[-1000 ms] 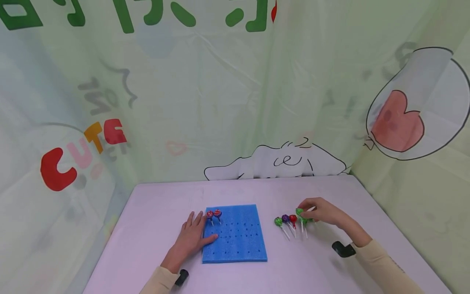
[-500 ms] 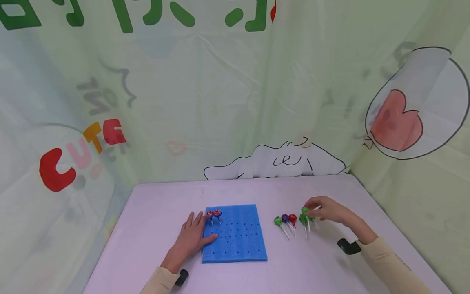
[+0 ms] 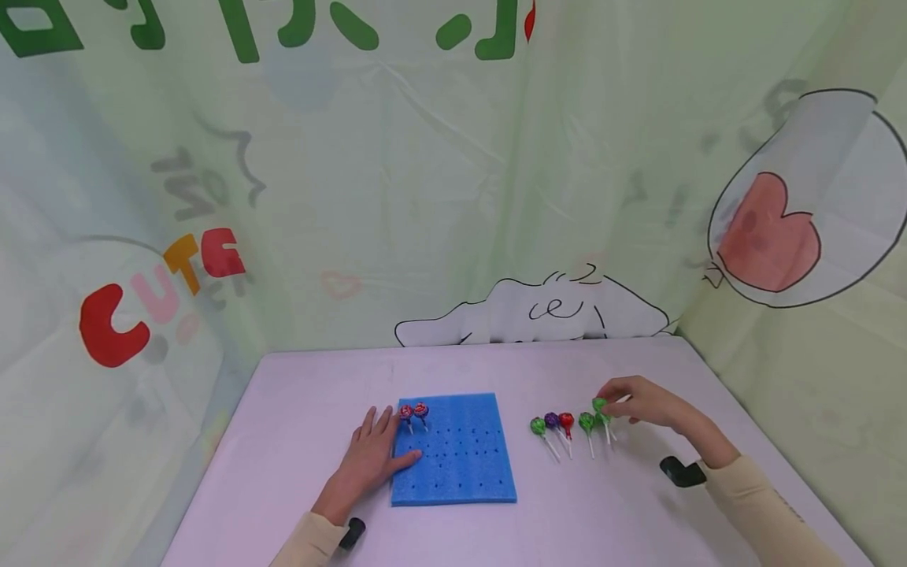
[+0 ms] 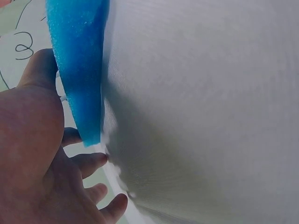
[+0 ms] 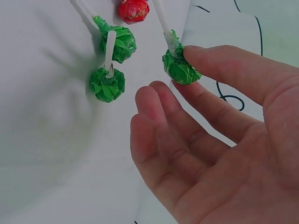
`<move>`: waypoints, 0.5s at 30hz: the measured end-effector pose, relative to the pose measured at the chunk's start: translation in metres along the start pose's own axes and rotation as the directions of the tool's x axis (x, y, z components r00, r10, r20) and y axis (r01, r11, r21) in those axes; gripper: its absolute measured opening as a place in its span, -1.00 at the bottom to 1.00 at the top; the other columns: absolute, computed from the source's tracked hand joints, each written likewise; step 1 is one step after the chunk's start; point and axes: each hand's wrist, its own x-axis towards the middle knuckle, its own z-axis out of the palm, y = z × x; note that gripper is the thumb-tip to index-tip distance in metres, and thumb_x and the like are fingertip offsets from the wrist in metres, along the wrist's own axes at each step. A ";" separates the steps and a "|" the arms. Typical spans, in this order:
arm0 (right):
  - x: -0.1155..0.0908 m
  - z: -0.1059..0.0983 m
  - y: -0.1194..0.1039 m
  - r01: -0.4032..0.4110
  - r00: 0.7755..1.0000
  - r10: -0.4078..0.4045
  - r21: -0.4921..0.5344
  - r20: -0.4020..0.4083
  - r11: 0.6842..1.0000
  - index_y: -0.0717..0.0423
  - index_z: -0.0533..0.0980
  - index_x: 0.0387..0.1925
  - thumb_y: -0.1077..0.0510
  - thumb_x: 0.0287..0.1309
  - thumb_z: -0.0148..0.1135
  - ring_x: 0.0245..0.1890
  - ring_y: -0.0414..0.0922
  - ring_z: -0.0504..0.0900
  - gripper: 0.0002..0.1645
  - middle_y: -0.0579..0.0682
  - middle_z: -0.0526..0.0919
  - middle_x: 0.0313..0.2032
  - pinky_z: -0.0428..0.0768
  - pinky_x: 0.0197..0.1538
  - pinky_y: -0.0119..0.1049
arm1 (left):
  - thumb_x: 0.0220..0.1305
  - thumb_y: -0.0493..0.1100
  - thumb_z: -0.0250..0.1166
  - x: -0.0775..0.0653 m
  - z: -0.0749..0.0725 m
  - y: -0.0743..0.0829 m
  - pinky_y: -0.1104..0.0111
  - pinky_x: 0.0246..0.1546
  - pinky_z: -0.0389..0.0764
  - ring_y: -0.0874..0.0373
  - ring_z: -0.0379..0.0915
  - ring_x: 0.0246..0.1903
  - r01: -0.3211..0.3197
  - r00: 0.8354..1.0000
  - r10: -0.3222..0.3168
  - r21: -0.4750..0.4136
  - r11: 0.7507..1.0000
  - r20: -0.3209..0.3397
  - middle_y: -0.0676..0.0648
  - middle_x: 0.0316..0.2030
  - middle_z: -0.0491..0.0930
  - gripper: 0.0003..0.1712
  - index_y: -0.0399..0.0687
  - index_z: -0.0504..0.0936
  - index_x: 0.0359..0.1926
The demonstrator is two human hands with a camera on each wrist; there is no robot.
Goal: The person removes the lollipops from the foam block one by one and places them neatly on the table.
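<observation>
In the head view, my left hand (image 3: 364, 465) rests at the left edge of a blue foam board (image 3: 464, 472) dotted with small holes, its thumb on the board and fingers straight. Two red patterned lollipops (image 3: 421, 411) stand in the board's far left corner. My right hand (image 3: 648, 403) pinches a green lollipop (image 5: 181, 70) by its wrapped head between thumb and index finger, stick pointing away from the palm. Just below it on the table, two more green lollipops (image 5: 117, 44) lie, seen in the right wrist view. The left wrist view shows the board's edge (image 4: 77, 70) beside my thumb.
Left of the right hand, a green lollipop (image 3: 538, 426), a purple one (image 3: 551, 420) and a red one (image 3: 566, 421) lie in a row on the pale table (image 3: 560, 520). A printed curtain (image 3: 439, 197) hangs behind the table.
My right hand has shifted to the right with the green lollipop, passing over the green ones on the table. My left hand and the board have stayed put.
</observation>
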 end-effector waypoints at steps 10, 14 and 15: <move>-0.006 -0.005 0.002 -0.012 1.000 0.012 -0.002 0.007 1.000 0.35 0.52 0.08 0.11 0.33 0.26 -0.11 -0.02 0.63 -0.57 0.22 0.66 -0.04 0.71 -0.12 0.00 | 0.27 0.36 0.26 -0.001 -0.002 0.001 -0.29 0.43 0.09 -0.37 -0.12 0.53 0.009 1.000 -0.009 -0.005 1.000 0.007 -0.32 0.51 0.16 0.05 -0.24 0.20 0.50; -0.006 -0.008 0.005 -0.023 1.000 0.023 -0.007 0.006 1.000 0.35 0.52 0.08 0.11 0.33 0.25 -0.13 -0.03 0.63 -0.57 0.23 0.66 -0.03 0.70 -0.13 -0.01 | 0.27 0.36 0.26 -0.002 -0.003 0.001 -0.29 0.43 0.10 -0.37 -0.12 0.53 0.011 1.000 -0.011 -0.005 1.000 0.009 -0.32 0.51 0.16 0.05 -0.25 0.20 0.50; -0.006 -0.008 0.006 -0.030 1.000 0.030 -0.005 0.003 1.000 0.34 0.53 0.07 0.11 0.33 0.26 -0.13 -0.03 0.63 -0.58 0.23 0.66 -0.03 0.70 -0.14 -0.02 | 0.27 0.36 0.26 -0.002 -0.003 0.001 -0.29 0.43 0.10 -0.37 -0.12 0.53 0.012 1.000 -0.012 -0.007 1.000 0.010 -0.32 0.51 0.16 0.05 -0.25 0.21 0.50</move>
